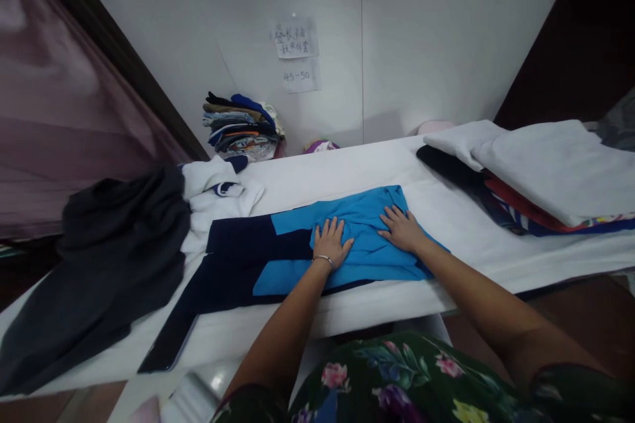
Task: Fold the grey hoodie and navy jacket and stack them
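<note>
A bright blue and navy long-sleeved garment point(292, 277) lies partly folded on the white-covered table point(317, 175). Its navy part stretches to the left, and one dark sleeve point(173, 324) angles down toward the front edge. Flat on the blue fabric near the middle rests my left hand point(333, 244), fingers spread, with a bracelet at the wrist. My right hand point(401, 228) also presses flat on the blue cloth, farther right, its fingers apart. Neither hand grasps anything; the fabric under the palms is hidden and wrinkled around them.
Left of the garment are a heaped dark grey garment point(114, 264) and a white one point(208, 205). A stack of folded clothes point(243, 125) stands by the wall. At the right lies a pile of clothes point(546, 172). Handwritten paper notes point(296, 46) hang on the wall.
</note>
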`<state>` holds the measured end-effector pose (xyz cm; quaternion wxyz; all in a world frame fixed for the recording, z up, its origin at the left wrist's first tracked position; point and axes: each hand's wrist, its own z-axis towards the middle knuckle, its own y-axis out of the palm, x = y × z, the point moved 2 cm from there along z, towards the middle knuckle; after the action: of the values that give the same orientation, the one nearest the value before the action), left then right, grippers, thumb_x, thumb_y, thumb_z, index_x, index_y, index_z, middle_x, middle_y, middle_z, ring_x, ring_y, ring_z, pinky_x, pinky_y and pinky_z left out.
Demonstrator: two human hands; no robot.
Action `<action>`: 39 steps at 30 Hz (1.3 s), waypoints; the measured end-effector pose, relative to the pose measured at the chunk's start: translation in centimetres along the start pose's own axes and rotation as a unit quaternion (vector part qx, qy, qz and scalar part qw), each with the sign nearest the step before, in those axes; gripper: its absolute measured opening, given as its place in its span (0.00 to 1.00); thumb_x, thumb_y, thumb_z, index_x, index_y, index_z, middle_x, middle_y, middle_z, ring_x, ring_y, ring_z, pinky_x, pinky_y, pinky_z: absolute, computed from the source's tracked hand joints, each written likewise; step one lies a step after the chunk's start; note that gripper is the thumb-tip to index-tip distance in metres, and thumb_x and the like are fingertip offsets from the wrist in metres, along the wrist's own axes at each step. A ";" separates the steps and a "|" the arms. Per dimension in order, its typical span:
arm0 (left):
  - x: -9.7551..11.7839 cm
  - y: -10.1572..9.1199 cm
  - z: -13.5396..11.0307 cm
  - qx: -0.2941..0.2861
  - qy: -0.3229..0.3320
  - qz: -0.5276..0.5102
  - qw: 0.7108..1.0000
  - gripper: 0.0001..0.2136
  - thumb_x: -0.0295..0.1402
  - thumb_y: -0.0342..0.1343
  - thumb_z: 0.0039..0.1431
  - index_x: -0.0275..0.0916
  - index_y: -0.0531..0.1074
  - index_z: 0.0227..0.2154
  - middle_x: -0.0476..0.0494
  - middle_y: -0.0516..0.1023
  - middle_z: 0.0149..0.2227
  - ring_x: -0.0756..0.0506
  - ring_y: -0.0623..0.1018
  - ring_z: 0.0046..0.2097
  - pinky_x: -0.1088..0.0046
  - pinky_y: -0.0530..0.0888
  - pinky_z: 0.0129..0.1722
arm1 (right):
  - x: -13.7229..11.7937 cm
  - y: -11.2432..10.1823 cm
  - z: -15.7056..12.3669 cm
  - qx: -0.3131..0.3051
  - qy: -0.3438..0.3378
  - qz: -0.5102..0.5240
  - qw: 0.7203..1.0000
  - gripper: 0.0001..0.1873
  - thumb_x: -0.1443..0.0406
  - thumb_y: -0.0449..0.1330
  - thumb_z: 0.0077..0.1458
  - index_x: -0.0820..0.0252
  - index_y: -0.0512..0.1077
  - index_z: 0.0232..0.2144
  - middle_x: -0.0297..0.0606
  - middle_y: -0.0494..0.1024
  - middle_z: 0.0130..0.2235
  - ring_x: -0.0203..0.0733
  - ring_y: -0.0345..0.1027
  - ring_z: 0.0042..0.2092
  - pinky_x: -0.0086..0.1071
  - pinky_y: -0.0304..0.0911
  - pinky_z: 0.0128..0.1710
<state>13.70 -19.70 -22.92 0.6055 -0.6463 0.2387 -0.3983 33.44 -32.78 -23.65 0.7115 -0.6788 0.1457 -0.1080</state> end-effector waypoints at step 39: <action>-5.5 -3.1 1.9 0.084 -0.254 -0.243 0.932 0.19 0.44 0.57 0.54 0.37 0.73 0.44 0.34 0.77 0.47 0.36 0.74 0.49 0.64 0.68 0.46 | -3.2 -2.9 8.2 0.054 -0.059 0.098 0.992 0.17 0.62 0.45 0.64 0.59 0.73 0.39 0.45 0.75 0.50 0.47 0.64 0.54 0.38 0.54 0.51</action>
<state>11.54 -13.81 -21.02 0.5826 -0.7111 -0.1220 -0.3743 33.49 -24.17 -20.23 0.7619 -0.6267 0.1635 -0.0050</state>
